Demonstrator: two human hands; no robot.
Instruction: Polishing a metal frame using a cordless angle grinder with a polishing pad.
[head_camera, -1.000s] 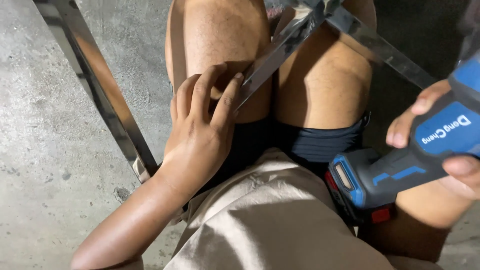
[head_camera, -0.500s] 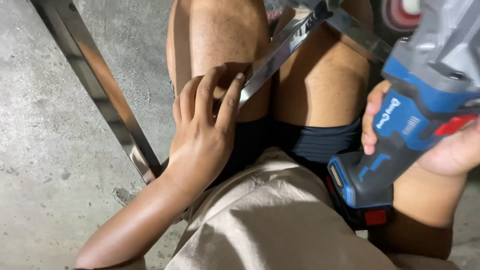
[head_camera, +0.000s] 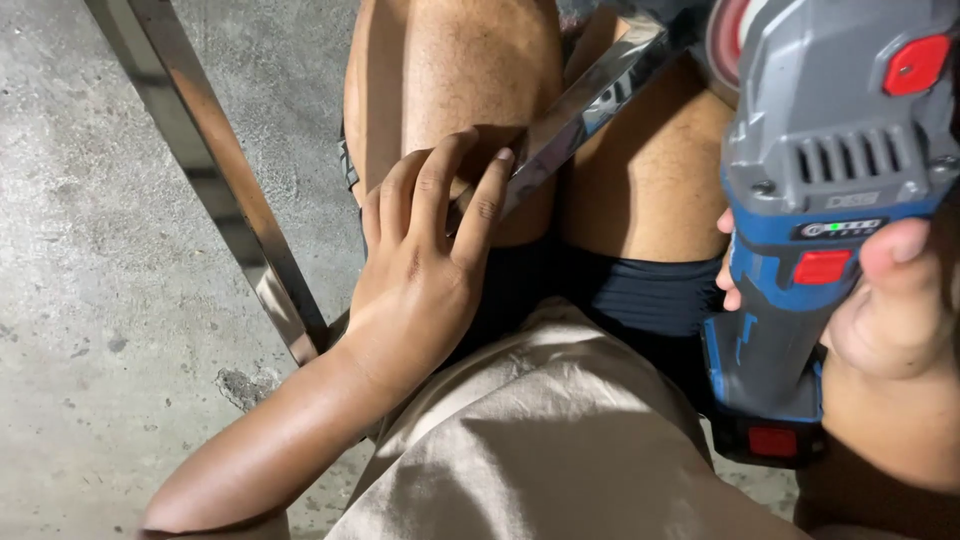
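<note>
In the middle of the frame the left hand (head_camera: 425, 270) lies spread on the person's bare thigh, its fingers (head_camera: 480, 205) loosely extended and pressing the lower end of a shiny flat stainless-steel bar (head_camera: 590, 105) against the leg; it clasps nothing round, only pins the bar with the fingertips; the bar slants from the fingertips up toward the upper right of the frame, crossing between the two knees. At the right side of the frame the right hand (head_camera: 890, 310) is wrapped around the handle of a blue and grey cordless angle grinder (head_camera: 820, 190) with red buttons, thumb on top; the tool stands nearly upright, its battery base at the lower right and its head at the upper right, close to the upper end of the bar; whether the disc touches the bar cannot be told. A second long steel bar (head_camera: 215, 170) runs diagonally down the upper left of the frame, over the grey concrete floor (head_camera: 90, 280). A beige cloth garment (head_camera: 560, 440) fills the lower middle, above dark shorts (head_camera: 620, 300).
</note>
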